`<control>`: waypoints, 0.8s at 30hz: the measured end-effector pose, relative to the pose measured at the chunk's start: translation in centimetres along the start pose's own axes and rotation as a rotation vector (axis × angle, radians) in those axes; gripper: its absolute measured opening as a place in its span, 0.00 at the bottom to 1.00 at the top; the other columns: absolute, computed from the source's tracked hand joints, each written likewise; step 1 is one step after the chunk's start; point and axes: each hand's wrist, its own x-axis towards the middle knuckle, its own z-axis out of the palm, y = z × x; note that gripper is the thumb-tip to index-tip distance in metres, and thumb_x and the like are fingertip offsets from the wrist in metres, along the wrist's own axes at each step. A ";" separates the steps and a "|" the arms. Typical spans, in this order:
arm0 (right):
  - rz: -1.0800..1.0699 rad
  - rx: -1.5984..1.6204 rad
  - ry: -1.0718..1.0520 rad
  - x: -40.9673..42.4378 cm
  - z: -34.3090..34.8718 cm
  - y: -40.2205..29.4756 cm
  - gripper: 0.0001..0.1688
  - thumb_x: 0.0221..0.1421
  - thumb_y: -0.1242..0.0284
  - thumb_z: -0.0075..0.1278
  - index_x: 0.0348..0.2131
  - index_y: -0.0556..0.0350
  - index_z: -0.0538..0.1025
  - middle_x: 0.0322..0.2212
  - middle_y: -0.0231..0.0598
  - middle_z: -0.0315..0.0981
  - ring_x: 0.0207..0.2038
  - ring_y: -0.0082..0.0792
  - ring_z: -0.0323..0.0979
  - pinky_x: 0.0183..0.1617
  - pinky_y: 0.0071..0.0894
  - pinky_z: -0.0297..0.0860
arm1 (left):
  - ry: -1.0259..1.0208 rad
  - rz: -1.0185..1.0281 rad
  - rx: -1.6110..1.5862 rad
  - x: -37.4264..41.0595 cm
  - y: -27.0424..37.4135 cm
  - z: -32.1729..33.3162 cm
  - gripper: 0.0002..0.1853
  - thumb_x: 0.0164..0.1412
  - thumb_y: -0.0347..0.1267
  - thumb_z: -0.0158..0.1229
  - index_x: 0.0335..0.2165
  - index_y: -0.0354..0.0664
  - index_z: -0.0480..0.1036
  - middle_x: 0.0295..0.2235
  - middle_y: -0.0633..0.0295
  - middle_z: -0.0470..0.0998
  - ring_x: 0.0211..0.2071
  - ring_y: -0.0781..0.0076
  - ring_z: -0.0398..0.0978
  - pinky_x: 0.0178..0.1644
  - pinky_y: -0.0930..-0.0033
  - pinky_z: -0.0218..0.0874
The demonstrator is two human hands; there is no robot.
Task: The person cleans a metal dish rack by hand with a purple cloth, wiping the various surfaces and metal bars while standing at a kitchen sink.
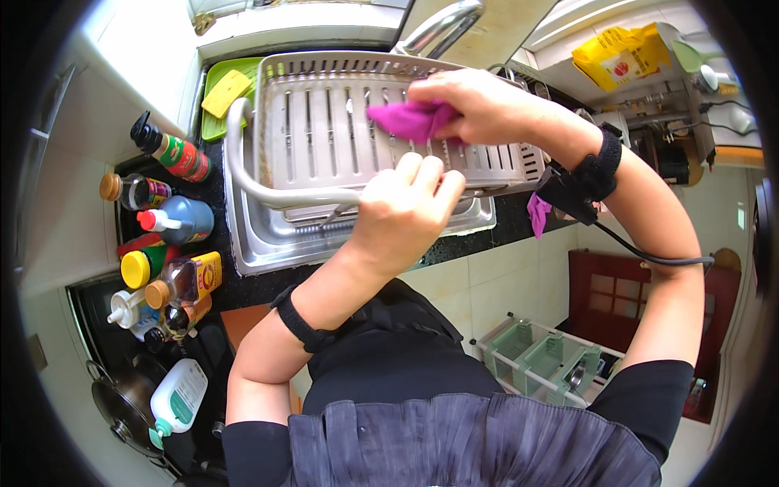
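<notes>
A grey slotted dish-rack tray point(316, 140) lies over the stainless-steel sink point(243, 243). A pale tubular rail point(292, 196) runs along its near side and curves up at the left end. My left hand point(405, 210) is closed around the near edge of the rack, its thumb side hidden from me. Bunched in the fingers of my right hand point(475, 103) is a purple cloth point(411, 120), held against the tray's slotted floor. The cloth covers some of the slots.
A chrome faucet point(441, 27) rises behind the rack. Left of it, a yellow sponge point(226, 94) rests on a green tray point(213, 128). Several bottles, including a blue one point(188, 219), crowd the left counter. Another purple cloth point(538, 213) hangs at the counter edge. A wheeled basket rack point(535, 359) stands below right.
</notes>
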 end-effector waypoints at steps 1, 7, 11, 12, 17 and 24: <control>0.027 0.083 -0.127 -0.5 -0.3 -0.6 0.17 0.42 0.80 0.57 0.36 0.59 0.71 0.32 0.47 0.71 0.35 0.49 0.71 0.40 0.38 0.68 | -0.001 -0.003 -0.001 0.0 0.1 0.0 0.08 0.41 0.31 0.61 0.22 0.46 0.69 0.21 0.66 0.66 0.24 0.70 0.68 0.23 0.71 0.61; 0.068 0.201 -0.435 -1.5 -1.2 -0.9 0.14 0.38 0.80 0.60 0.26 0.61 0.70 0.22 0.43 0.71 0.27 0.42 0.70 0.33 0.37 0.65 | -0.016 0.001 -0.009 0.3 0.3 0.1 0.09 0.42 0.30 0.62 0.22 0.45 0.68 0.22 0.65 0.68 0.25 0.68 0.70 0.24 0.69 0.62; -0.129 -0.024 -0.052 -1.0 -1.4 3.7 0.13 0.38 0.82 0.57 0.28 0.59 0.72 0.26 0.45 0.73 0.31 0.46 0.73 0.36 0.39 0.68 | -0.074 -0.001 -0.009 0.4 0.6 -0.3 0.09 0.42 0.30 0.62 0.22 0.45 0.68 0.21 0.65 0.67 0.25 0.67 0.69 0.24 0.68 0.61; -0.146 -0.129 0.005 -0.9 -1.6 4.5 0.13 0.37 0.83 0.56 0.29 0.59 0.72 0.28 0.46 0.73 0.33 0.48 0.73 0.37 0.40 0.68 | -0.042 -0.005 -0.012 0.2 0.6 0.0 0.09 0.43 0.30 0.62 0.22 0.46 0.68 0.21 0.66 0.67 0.25 0.67 0.69 0.24 0.68 0.61; -0.075 -0.229 -0.049 -3.0 -1.6 5.1 0.15 0.38 0.80 0.59 0.31 0.60 0.71 0.30 0.47 0.72 0.36 0.52 0.71 0.38 0.41 0.67 | -0.079 -0.076 0.029 0.7 1.4 -0.3 0.09 0.45 0.31 0.63 0.23 0.47 0.68 0.22 0.66 0.66 0.26 0.67 0.69 0.25 0.67 0.61; 0.189 0.128 -0.468 -7.6 -1.6 3.6 0.14 0.41 0.75 0.61 0.26 0.61 0.71 0.18 0.40 0.68 0.23 0.33 0.65 0.29 0.32 0.62 | -0.079 -0.101 0.048 0.6 1.9 -0.7 0.10 0.43 0.32 0.63 0.23 0.47 0.68 0.22 0.66 0.65 0.26 0.66 0.69 0.25 0.67 0.60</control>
